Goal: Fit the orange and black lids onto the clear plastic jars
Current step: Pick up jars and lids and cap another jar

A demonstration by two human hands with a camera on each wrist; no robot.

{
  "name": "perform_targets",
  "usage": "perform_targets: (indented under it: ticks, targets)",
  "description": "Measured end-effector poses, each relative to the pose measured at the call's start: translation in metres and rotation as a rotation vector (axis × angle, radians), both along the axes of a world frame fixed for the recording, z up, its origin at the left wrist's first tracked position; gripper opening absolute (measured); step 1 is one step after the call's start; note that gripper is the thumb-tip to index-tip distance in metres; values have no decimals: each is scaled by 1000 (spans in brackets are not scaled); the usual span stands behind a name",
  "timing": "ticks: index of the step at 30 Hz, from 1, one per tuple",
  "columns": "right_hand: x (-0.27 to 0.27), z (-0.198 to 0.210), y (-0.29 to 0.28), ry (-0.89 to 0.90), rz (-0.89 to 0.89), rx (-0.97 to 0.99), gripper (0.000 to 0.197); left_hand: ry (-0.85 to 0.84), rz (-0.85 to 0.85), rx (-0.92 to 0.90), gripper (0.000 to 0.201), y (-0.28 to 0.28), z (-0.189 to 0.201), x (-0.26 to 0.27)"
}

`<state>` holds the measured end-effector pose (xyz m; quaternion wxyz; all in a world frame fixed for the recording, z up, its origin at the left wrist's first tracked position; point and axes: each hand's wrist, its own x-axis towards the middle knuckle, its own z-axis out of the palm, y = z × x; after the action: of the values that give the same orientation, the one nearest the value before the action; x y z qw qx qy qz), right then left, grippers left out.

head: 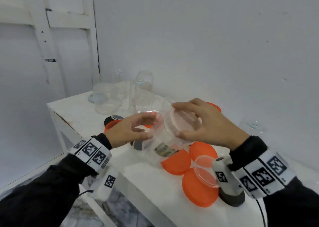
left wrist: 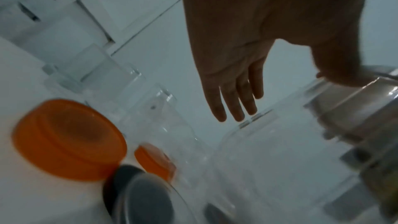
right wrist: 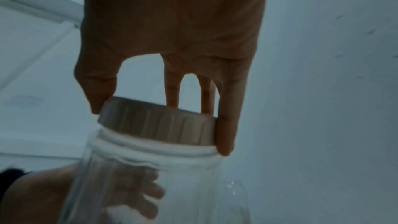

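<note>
A clear ribbed plastic jar (head: pixel 155 140) is held tilted above the white table (head: pixel 82 109). Its translucent ribbed lid (right wrist: pixel 159 122) is gripped at the rim by the right hand (head: pixel 205 123), fingertips (right wrist: pixel 225 142) encircling it. The left hand (head: pixel 127 131), at 9 o'clock, is curled around the jar body.

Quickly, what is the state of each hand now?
Left hand: fingers curled round the body of the clear plastic jar.
Right hand: fingertips grip the clear ribbed lid on that jar's mouth.
</note>
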<state>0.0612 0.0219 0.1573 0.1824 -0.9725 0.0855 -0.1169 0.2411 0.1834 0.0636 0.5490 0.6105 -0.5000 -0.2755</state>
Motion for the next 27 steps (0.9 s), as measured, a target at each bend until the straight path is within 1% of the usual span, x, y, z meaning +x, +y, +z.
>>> perform_targets:
  ticks: [3, 5, 7, 9, 11, 15, 18, 21, 23, 24, 27]
  targets:
    - [4, 10, -18, -172, -69, 97, 67, -100, 300, -49, 50, 5, 7, 31]
    - [15, 11, -27, -266, -113, 130, 65, -178, 440, -63, 27, 3, 9, 59]
    - [32, 8, -37, -345, -156, 136, 65, -312, 568, -60, 21, -1, 9, 90]
    - [54, 7, -47, -405, -197, 132, 67, -421, 655, -50, 20, -6, 7, 122]
    - [79, 7, -59, -428, -238, 139, 68, -512, 703, -15, 26, -11, 3, 154]
    - [134, 8, -85, -365, -301, 131, 68, -695, 723, 110, 45, -20, -1, 208]
    - [167, 11, -104, -324, -354, 75, 69, -815, 727, 185, 46, -27, 2, 234]
    - [206, 12, -121, -261, -394, 51, 71, -906, 672, 246, 46, -35, 2, 263]
    - [228, 11, -130, -219, -401, 41, 72, -941, 629, 284, 51, -39, -1, 277]
    - [238, 10, -135, -202, -404, 39, 72, -944, 610, 303, 57, -41, -2, 283]
    - [263, 5, -147, -125, -411, 31, 73, -928, 530, 398, 85, -43, -9, 295]
